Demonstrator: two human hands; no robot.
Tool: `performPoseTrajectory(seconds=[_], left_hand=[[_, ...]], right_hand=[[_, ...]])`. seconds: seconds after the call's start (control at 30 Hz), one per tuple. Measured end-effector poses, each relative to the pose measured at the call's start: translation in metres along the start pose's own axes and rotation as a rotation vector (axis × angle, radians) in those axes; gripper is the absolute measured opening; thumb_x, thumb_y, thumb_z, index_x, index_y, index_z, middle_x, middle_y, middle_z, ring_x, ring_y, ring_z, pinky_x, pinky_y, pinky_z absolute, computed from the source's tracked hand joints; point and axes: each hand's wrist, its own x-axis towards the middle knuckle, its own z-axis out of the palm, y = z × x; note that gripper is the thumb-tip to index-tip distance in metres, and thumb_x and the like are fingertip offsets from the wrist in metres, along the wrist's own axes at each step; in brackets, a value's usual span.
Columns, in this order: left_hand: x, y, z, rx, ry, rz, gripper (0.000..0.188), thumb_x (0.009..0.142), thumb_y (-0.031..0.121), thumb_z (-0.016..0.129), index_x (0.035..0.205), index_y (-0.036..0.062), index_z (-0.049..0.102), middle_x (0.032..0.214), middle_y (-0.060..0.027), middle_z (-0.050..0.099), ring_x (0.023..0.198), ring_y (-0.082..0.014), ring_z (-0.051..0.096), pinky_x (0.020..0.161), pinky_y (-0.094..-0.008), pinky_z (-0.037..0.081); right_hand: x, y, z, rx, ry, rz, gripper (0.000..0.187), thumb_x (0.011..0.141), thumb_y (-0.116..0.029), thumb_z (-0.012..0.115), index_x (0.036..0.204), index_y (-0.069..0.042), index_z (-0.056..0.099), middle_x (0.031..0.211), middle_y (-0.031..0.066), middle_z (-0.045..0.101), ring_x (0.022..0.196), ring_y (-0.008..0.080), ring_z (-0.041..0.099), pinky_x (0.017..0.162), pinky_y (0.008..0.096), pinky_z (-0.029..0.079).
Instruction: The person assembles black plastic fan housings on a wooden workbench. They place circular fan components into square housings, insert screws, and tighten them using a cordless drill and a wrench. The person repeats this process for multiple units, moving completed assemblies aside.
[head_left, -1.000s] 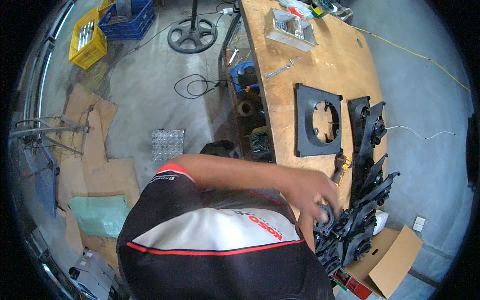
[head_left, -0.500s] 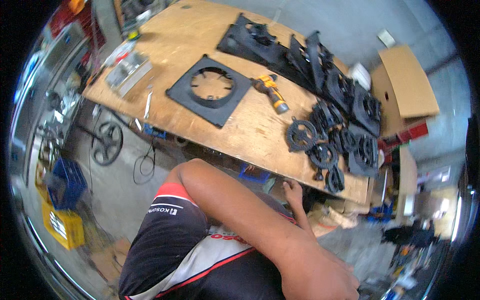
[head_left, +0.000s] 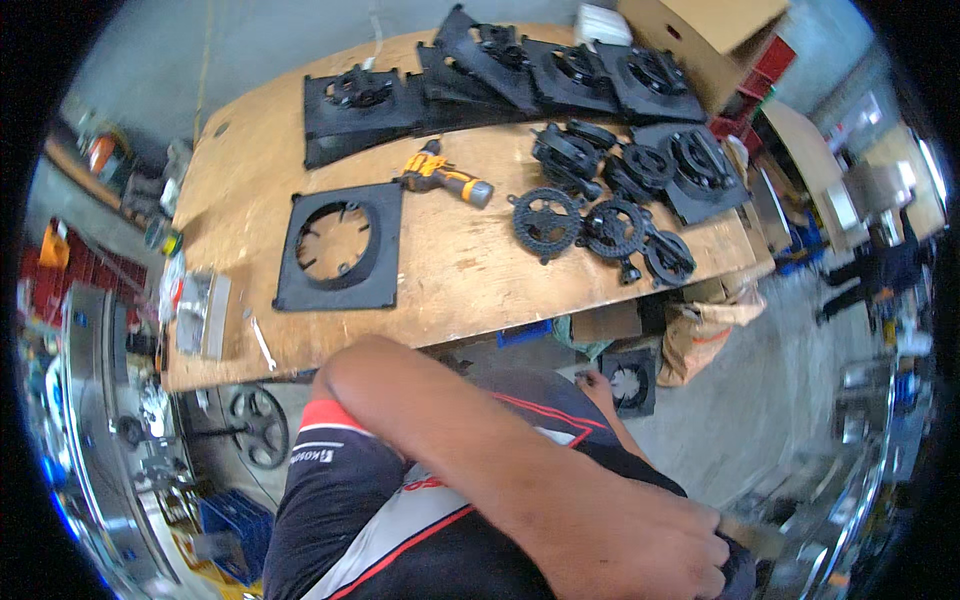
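Note:
My left forearm crosses in front of my body, and my left hand (head_left: 640, 548) lies at the lower right with its fingers curled in against my right upper arm or sleeve. What those fingers grip, if anything, is hidden. Lower down and farther off, my right hand (head_left: 597, 388) hangs beyond the table's front edge, fingers loosely apart, with nothing visible in it. Past it, a black square frame (head_left: 640, 398) with a round opening rests low down near the floor. On the wooden table (head_left: 450, 285) lie another black square frame (head_left: 385, 285) and a yellow-black cordless drill (head_left: 455, 183).
Black square panels with round fittings (head_left: 365, 125) line the table's back. Black ring-shaped parts (head_left: 545, 222) cluster at its right. A wrench (head_left: 263, 345) and a small box (head_left: 215, 318) lie at the left. A cardboard box (head_left: 700, 45) stands behind; a brown sack (head_left: 695, 345) stands right.
My view has turned, so the table and its parts appear rotated and shifted leftward. The low black frame beside my right hand has come into sight. My left arm stays crossed over my body.

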Motion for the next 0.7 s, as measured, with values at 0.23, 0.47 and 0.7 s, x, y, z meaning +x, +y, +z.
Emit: performPoseTrajectory(seconds=[0.23, 0.47, 0.7], left_hand=[[-0.050, 0.045, -0.030, 0.015, -0.078, -0.040, 0.031, 0.085, 0.028, 0.069, 0.102, 0.0018, 0.068, 0.102, -0.0208, 0.066, 0.100, -0.0401, 0.063, 0.090, -0.0494, 0.050], [-0.141, 0.135, -0.090, 0.122, 0.099, -0.259, 0.035, 0.083, 0.032, 0.072, 0.102, 0.0020, 0.068, 0.100, -0.0203, 0.066, 0.099, -0.0396, 0.064, 0.089, -0.0492, 0.051], [-0.461, 0.142, -0.052, 1.201, 0.889, -1.821, 0.047, 0.081, 0.034, 0.076, 0.118, 0.0068, 0.066, 0.124, -0.0149, 0.064, 0.118, -0.0360, 0.058, 0.103, -0.0470, 0.044]], right_hand=[[0.064, -0.083, 0.036, -0.028, 0.033, -0.058, 0.031, 0.087, -0.029, 0.066, 0.104, -0.003, 0.071, 0.093, 0.0213, 0.072, 0.088, 0.0380, 0.070, 0.081, 0.0444, 0.054], [0.073, -0.159, 0.024, -0.189, 0.024, 0.010, 0.030, 0.085, -0.029, 0.070, 0.096, -0.002, 0.074, 0.095, 0.0215, 0.072, 0.090, 0.0352, 0.071, 0.082, 0.0437, 0.055], [0.136, -0.208, -0.030, -0.300, 0.431, -0.207, 0.050, 0.084, -0.023, 0.069, 0.128, -0.001, 0.060, 0.130, 0.0251, 0.060, 0.119, 0.0407, 0.059, 0.100, 0.0445, 0.047]])
